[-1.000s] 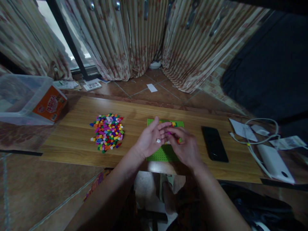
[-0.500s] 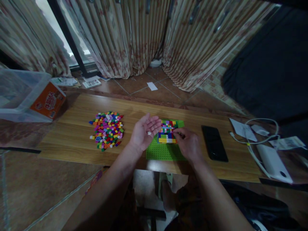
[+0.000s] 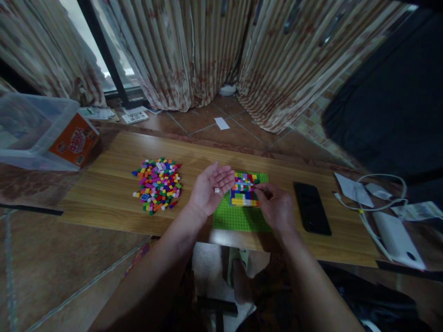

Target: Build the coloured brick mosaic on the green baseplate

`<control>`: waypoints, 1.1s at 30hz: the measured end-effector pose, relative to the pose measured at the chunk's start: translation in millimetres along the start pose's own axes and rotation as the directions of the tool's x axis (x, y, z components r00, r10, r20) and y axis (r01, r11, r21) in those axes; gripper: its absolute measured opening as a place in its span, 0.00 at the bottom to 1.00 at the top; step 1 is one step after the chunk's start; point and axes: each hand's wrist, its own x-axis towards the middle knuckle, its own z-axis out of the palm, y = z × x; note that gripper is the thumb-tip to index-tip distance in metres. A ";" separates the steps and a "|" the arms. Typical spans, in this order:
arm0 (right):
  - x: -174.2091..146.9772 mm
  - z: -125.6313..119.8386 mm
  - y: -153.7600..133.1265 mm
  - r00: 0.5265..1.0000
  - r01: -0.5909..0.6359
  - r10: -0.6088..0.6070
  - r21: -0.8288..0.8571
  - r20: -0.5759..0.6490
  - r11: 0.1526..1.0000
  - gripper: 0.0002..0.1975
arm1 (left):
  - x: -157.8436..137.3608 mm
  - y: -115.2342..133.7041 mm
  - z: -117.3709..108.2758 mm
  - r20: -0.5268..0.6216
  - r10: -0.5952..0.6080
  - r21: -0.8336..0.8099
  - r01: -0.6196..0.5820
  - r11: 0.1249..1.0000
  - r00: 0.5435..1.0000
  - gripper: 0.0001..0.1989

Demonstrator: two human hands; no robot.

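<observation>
My left hand (image 3: 209,190) is turned palm up beside the brick build, its fingers loosely cupped. A small white toy brick (image 3: 217,190) rests in that palm. The colourful brick build (image 3: 243,195) is set on a green baseplate (image 3: 238,221), with rows of yellow, blue, red and white showing. At the build's right edge, my right hand (image 3: 277,205) is closed in a pinch, thumb and forefinger together. Whatever sits between those fingertips is too small to make out. The left fingers hide the build's left edge in part.
A heap of loose toy bricks (image 3: 161,184) lies on the left of the wooden table (image 3: 100,193). To the right are a black phone (image 3: 312,208), a white power bank (image 3: 398,237) and a cable (image 3: 375,177). A clear plastic box (image 3: 34,133) stands at far left.
The whole view has shifted slightly, so the table's things appear a little further right. Both hands keep nearly the same pose, with the right fingertips still at the build's right edge.
</observation>
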 end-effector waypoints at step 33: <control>-5.6 3.6 -9.3 0.971 0.024 -0.012 0.049 -0.237 0.998 0.19 | -5.1 -10.3 11.6 0.142 -0.068 -0.023 0.072 0.997 0.987 0.24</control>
